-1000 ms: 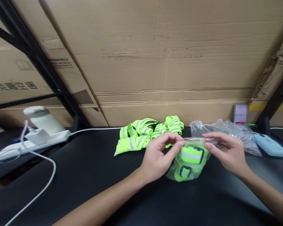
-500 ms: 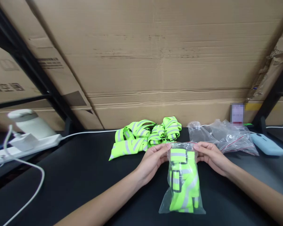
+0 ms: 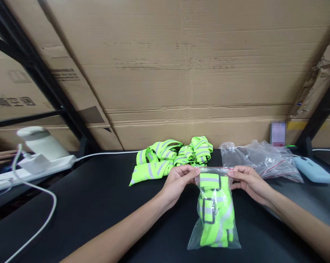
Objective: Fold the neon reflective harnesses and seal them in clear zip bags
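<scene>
Between my hands is a clear zip bag [image 3: 193,237] with a red line along its top edge. Inside it lies a folded neon-green reflective strap [image 3: 222,219] with grey stripes and black buckles. My left hand [image 3: 181,180] pinches the bag's upper left corner, thumb on top. At the upper right corner my right hand [image 3: 247,182] pinches the same edge. Just beyond my left hand sits a pile of more neon-green reflective straps [image 3: 154,166], loosely coiled. Behind my right hand are several crumpled clear zip bags [image 3: 263,159].
A light-blue case-like object [image 3: 314,170] lies at the right. On the left, a white power strip [image 3: 60,164] with a cable stands by a pale bottle [image 3: 45,142]. Cardboard [image 3: 192,80] walls the back of the black table [image 3: 99,204]. Another person's hand [image 3: 2,157] shows far left.
The view has shifted slightly, so everything sits a little further right. Both hands keep their pinch on the bag's top edge. Another person's hand has come into view at far left.
</scene>
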`<move>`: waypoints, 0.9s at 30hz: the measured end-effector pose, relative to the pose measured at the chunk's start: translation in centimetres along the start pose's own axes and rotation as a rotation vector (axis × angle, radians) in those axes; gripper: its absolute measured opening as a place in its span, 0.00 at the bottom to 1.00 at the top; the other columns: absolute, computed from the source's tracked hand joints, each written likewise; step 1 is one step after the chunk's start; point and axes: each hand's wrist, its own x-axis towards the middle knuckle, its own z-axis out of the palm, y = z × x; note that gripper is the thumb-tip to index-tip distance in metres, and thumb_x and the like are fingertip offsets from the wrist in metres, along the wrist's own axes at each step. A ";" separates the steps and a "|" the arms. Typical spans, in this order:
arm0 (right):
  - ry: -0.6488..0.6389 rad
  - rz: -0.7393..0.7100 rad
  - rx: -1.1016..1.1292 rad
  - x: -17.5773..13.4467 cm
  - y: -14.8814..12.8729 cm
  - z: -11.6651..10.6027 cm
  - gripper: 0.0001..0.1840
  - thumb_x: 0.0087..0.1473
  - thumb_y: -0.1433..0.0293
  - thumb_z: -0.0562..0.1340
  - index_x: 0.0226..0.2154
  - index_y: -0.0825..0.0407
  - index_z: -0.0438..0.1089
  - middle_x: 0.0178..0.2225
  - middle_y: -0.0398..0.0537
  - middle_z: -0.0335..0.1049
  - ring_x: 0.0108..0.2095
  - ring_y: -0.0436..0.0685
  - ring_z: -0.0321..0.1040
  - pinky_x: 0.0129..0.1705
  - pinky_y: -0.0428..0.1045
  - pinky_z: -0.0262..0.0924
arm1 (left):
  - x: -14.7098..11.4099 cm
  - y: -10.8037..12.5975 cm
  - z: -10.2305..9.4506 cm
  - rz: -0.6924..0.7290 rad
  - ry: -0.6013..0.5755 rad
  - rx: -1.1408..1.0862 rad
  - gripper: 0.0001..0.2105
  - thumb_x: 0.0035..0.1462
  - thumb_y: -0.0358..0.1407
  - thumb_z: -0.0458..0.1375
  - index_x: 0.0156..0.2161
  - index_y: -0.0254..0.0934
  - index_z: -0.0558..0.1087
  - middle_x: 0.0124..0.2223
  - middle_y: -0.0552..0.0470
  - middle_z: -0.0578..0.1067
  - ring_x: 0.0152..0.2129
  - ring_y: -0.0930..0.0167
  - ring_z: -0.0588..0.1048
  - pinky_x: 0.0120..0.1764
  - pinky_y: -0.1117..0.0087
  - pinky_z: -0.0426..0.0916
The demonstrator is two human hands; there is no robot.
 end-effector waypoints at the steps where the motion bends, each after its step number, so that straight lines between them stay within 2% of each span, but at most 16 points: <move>1: -0.001 -0.018 -0.006 -0.1 -0.1 0.1 0.15 0.50 0.62 0.75 0.24 0.55 0.74 0.28 0.47 0.78 0.30 0.51 0.74 0.35 0.47 0.72 | -0.1 0.1 0.1 0.010 -0.003 -0.004 0.16 0.48 0.44 0.73 0.27 0.31 0.78 0.26 0.50 0.78 0.24 0.74 0.74 0.32 0.73 0.71; 4: 0.001 -0.047 -0.006 -0.3 -0.4 0.4 0.16 0.50 0.62 0.74 0.23 0.54 0.73 0.28 0.46 0.77 0.29 0.51 0.73 0.34 0.47 0.72 | -0.2 0.1 0.3 -0.021 -0.021 -0.015 0.17 0.48 0.44 0.72 0.27 0.31 0.76 0.27 0.51 0.77 0.24 0.74 0.73 0.31 0.73 0.71; 9: 0.003 -0.026 -0.007 -0.5 -0.3 0.6 0.16 0.51 0.62 0.74 0.24 0.54 0.73 0.27 0.45 0.76 0.29 0.51 0.72 0.32 0.46 0.72 | -0.4 0.0 0.5 -0.137 -0.093 0.022 0.19 0.50 0.47 0.71 0.34 0.29 0.79 0.30 0.48 0.78 0.25 0.72 0.75 0.28 0.72 0.72; 13: -0.008 -0.022 -0.009 -0.6 -0.1 0.6 0.15 0.52 0.61 0.73 0.25 0.53 0.73 0.29 0.46 0.76 0.31 0.52 0.72 0.33 0.47 0.73 | -0.4 0.1 0.4 -0.114 -0.088 0.013 0.19 0.45 0.45 0.74 0.26 0.31 0.74 0.25 0.52 0.76 0.20 0.75 0.73 0.25 0.74 0.70; 16: -0.016 -0.016 -0.016 -0.6 -0.1 0.7 0.15 0.53 0.60 0.73 0.26 0.54 0.74 0.29 0.46 0.76 0.31 0.51 0.72 0.33 0.47 0.73 | -0.3 0.3 0.1 -0.101 -0.110 0.017 0.19 0.45 0.44 0.74 0.25 0.32 0.72 0.24 0.53 0.75 0.19 0.75 0.72 0.24 0.74 0.70; 22: -0.044 0.011 -0.081 -0.9 -0.1 1.3 0.16 0.52 0.59 0.73 0.27 0.55 0.76 0.27 0.46 0.75 0.28 0.50 0.72 0.32 0.46 0.72 | -0.2 0.3 -0.3 -0.200 -0.220 0.068 0.18 0.49 0.46 0.70 0.26 0.31 0.74 0.24 0.52 0.74 0.19 0.74 0.72 0.22 0.75 0.68; 27: -0.064 0.037 -0.103 -1.1 -0.1 1.5 0.16 0.51 0.59 0.74 0.26 0.55 0.77 0.27 0.46 0.76 0.27 0.50 0.72 0.30 0.46 0.72 | -0.3 0.6 -0.6 -0.159 -0.396 0.218 0.20 0.52 0.49 0.69 0.27 0.32 0.72 0.22 0.53 0.73 0.17 0.76 0.72 0.22 0.76 0.68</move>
